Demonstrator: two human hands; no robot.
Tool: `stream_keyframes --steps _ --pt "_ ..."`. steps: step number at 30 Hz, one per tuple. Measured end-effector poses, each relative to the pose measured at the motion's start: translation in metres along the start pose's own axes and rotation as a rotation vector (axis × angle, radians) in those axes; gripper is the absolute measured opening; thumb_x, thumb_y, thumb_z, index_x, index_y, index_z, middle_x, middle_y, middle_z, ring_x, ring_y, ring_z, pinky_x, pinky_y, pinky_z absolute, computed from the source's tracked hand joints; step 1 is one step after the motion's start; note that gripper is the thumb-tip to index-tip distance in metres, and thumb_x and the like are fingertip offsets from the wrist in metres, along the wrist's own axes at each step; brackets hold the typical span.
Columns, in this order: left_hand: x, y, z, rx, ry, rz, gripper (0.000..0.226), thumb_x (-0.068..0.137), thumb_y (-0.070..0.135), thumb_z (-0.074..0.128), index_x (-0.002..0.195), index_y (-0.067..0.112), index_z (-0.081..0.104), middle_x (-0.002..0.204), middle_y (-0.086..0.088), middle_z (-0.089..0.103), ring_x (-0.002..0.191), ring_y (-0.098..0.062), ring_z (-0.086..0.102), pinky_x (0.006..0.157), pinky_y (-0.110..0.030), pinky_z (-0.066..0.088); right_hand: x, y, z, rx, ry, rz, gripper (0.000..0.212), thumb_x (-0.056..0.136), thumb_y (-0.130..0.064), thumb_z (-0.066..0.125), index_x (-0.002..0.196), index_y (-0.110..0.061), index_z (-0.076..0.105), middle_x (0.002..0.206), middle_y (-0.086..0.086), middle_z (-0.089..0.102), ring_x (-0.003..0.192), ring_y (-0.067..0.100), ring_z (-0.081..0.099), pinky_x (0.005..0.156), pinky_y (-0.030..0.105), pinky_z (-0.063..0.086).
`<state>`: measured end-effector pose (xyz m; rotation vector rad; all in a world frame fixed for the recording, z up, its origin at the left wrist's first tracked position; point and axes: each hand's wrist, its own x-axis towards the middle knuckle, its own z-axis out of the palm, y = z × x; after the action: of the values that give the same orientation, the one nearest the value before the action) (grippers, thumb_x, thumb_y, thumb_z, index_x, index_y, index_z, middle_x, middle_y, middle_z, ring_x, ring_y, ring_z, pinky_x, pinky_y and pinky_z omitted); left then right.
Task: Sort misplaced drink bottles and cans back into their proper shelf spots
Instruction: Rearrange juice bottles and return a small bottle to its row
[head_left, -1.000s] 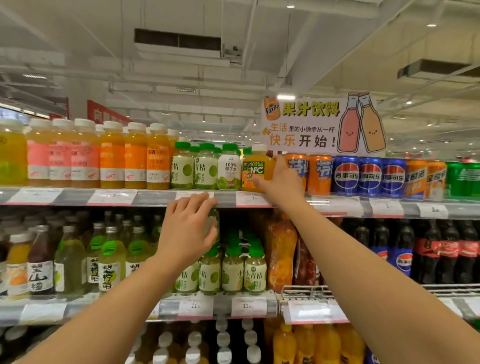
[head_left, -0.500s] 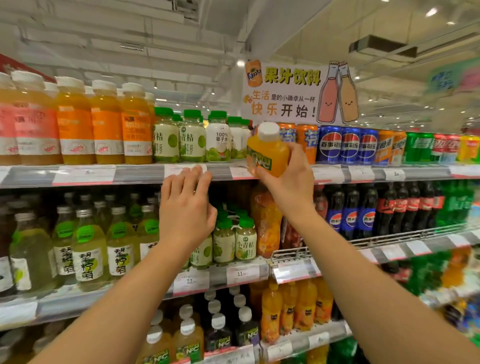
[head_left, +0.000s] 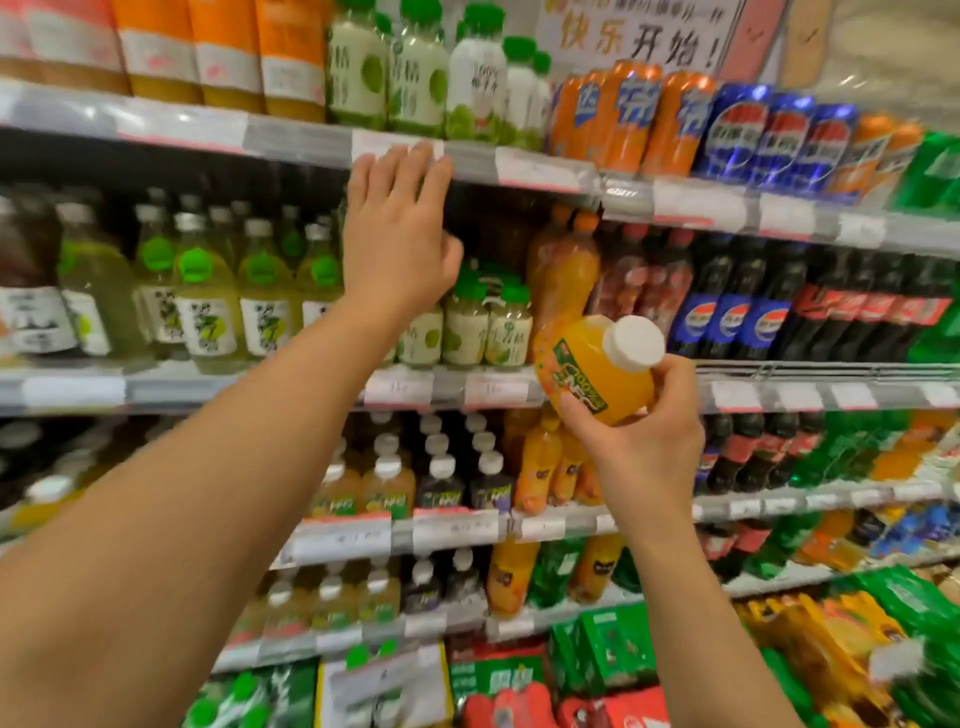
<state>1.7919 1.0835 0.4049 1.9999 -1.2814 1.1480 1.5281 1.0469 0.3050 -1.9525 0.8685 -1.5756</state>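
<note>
My right hand (head_left: 641, 441) grips a small orange juice bottle (head_left: 592, 366) with a white cap and a green label. The bottle is tilted, cap pointing up and right, in front of the second shelf's edge. My left hand (head_left: 397, 244) is raised with fingers spread, its fingertips at the top shelf's price rail (head_left: 311, 143), holding nothing. It covers part of a row of green-capped bottles (head_left: 488, 327) on the second shelf. Similar white-capped orange juice bottles (head_left: 387, 486) stand on the third shelf, below and left of the held bottle.
The top shelf carries orange juice bottles (head_left: 291, 52), green-capped bottles (head_left: 415, 78), orange cans (head_left: 623, 119) and blue Pepsi cans (head_left: 779, 140). Dark cola bottles (head_left: 753, 312) fill the second shelf at right. Green and red multipacks (head_left: 597, 660) sit on the lowest level.
My right hand took the orange juice bottle off the top shelf and brought it down to second-shelf height. The view tilted downward. My left hand stayed near the top shelf rail.
</note>
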Motion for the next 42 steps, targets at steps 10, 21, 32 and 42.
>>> stream_keyframes --steps 10,21,32,42 --pt "0.005 0.001 -0.04 0.037 -0.221 -0.004 0.066 0.088 0.033 0.054 0.151 0.02 0.04 0.158 -0.005 0.04 0.141 -0.031 0.036 0.117 -0.045 0.027 -0.052 0.048 -0.016 0.151 -0.219 0.216 0.063 0.07 -0.042 0.091 0.117 -0.032 0.049 0.105 -0.018 0.061 0.091 -0.004 0.061 0.064 0.003 0.044" --pt "-0.079 -0.078 -0.099 -0.19 -0.814 -0.023 0.03 0.101 0.033 0.055 0.127 0.025 0.066 0.124 0.006 0.067 0.108 -0.01 0.063 0.095 -0.032 0.052 -0.093 0.06 0.018 0.186 -0.477 0.292 0.065 0.072 -0.029 0.093 0.117 -0.031 0.047 0.102 -0.022 0.056 0.084 -0.007 0.058 0.062 0.012 0.042" --pt "-0.194 -0.235 -0.048 -0.141 -1.487 -0.368 0.053 0.1 0.048 0.055 0.148 0.026 0.048 0.15 0.003 0.049 0.13 -0.018 0.052 0.11 -0.037 0.042 -0.121 0.011 0.11 0.082 -0.656 0.25 0.064 0.076 -0.034 0.091 0.12 -0.036 0.045 0.107 -0.026 0.058 0.089 -0.007 0.062 0.066 0.013 0.047" --pt "-0.258 -0.328 0.036 -0.171 -1.186 -0.384 0.058 0.095 0.051 0.058 0.145 0.022 0.05 0.147 -0.004 0.055 0.131 -0.024 0.053 0.106 -0.037 0.045 -0.146 -0.033 0.198 -0.076 -0.756 0.301 0.06 0.073 -0.03 0.093 0.107 -0.043 0.045 0.104 -0.026 0.062 0.087 -0.005 0.064 0.068 0.013 0.047"
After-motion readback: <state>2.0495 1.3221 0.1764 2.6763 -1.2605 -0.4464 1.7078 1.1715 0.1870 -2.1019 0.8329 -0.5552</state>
